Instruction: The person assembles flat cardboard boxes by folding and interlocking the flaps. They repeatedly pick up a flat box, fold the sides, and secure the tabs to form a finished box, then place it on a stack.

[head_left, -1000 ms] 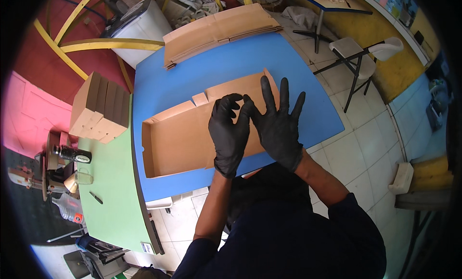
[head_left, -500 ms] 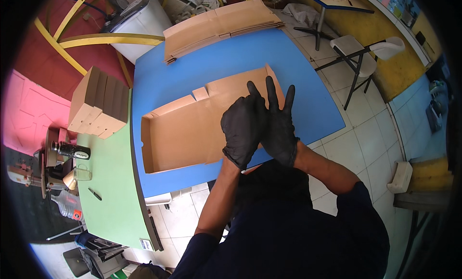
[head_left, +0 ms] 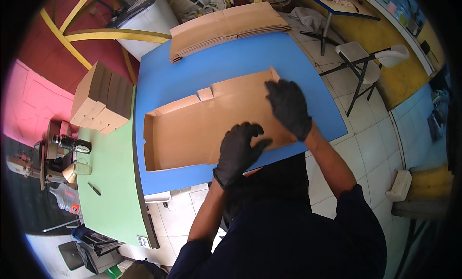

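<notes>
A partly folded brown cardboard box (head_left: 187, 130) lies on the blue table (head_left: 168, 77), its left half with raised walls and its right half lower and flatter. My left hand (head_left: 238, 151), in a black glove, hovers at the box's near edge with thumb and fingers apart and nothing between them. At the box's right end is my right hand (head_left: 288, 107), also black-gloved, its fingers spread over the right edge. It covers part of that end, so whether it touches the cardboard I cannot tell.
Flat cardboard blanks (head_left: 231, 31) are stacked at the table's far edge. Folded boxes (head_left: 103, 98) stand on the green table (head_left: 110, 197) at left, with a black bottle (head_left: 72, 143), a glass mug (head_left: 83, 166) and a pen (head_left: 94, 188). A folding chair (head_left: 363, 62) stands far right.
My hands were together, the left at the right's glove; now they are apart. The right has moved right to the box's end, the left slightly down and left.
</notes>
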`<state>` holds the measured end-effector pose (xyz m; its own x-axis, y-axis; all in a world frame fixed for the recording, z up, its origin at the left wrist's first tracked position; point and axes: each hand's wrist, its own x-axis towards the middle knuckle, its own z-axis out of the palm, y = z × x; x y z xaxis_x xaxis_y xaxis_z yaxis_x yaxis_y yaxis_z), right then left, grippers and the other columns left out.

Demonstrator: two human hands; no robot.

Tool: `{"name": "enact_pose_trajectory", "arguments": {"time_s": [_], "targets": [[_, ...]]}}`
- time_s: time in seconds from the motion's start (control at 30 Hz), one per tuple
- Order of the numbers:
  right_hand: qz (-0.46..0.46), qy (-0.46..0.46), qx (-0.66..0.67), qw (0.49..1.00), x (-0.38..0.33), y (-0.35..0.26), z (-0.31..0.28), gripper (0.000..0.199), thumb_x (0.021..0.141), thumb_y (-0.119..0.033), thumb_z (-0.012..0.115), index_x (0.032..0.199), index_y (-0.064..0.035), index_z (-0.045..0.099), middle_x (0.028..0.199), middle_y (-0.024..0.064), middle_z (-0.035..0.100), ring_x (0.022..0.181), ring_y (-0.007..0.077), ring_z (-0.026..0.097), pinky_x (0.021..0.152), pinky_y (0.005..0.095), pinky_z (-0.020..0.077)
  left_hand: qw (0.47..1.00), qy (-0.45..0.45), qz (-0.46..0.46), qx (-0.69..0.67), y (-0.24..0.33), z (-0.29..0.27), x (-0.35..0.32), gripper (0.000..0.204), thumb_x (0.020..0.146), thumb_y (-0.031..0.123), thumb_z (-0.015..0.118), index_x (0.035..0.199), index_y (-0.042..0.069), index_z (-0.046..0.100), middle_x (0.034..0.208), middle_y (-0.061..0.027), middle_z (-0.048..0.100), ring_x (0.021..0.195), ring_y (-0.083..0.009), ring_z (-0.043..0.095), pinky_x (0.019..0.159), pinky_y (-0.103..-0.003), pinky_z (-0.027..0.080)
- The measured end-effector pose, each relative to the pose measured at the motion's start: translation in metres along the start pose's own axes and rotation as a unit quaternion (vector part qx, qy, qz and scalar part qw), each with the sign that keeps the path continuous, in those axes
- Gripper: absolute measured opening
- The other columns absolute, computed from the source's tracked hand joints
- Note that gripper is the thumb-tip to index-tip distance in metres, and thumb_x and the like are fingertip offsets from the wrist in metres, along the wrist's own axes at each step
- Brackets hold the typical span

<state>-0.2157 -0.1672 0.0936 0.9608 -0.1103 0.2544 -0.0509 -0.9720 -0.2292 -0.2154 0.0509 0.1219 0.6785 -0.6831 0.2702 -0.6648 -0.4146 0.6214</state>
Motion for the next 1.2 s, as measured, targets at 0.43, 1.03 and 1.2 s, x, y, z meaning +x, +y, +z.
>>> {"name": "enact_pose_trajectory", "arguments": {"time_s": [0.43,1.03,1.2], "targets": [[-0.021,-0.159,0.026,0.987,0.035,0.054,-0.009,0.03,0.083,-0.03,0.074,0.098,-0.0057,0.066,0.084,0.0125,0.069,0.086,0.0332,0.069,0.076,0.0455,0.0522,0.936,-0.268,0.003,0.227,-0.029,-0.048,-0.073,0.036,0.082,0.035,0.077,0.114,0.018,0.074,0.11,-0.0038,0.07,0.121,-0.0241,0.06,0.112,-0.053,0.037],[0.135,-0.015,0.267,0.954,-0.074,-0.028,0.032,0.061,0.086,-0.013,0.071,0.142,-0.0014,0.051,0.06,0.0084,0.059,0.052,0.0191,0.057,0.055,0.0358,0.0443,0.971,0.159,0.108,0.139,0.0,0.036,-0.071,0.012,0.075,0.015,0.071,0.069,0.011,0.061,0.066,-0.0073,0.054,0.06,-0.0261,0.057,0.055,-0.041,0.042],[0.184,-0.038,0.396,0.899,-0.083,-0.046,0.016,0.067,0.087,-0.012,0.073,0.147,0.0016,0.046,0.066,0.0111,0.066,0.06,0.0167,0.064,0.06,0.0346,0.0493,0.983,0.096,-0.021,0.156,-0.001,0.038,-0.057,0.013,0.079,0.015,0.068,0.068,0.008,0.064,0.064,-0.0105,0.06,0.059,-0.0297,0.061,0.055,-0.042,0.045]]}}
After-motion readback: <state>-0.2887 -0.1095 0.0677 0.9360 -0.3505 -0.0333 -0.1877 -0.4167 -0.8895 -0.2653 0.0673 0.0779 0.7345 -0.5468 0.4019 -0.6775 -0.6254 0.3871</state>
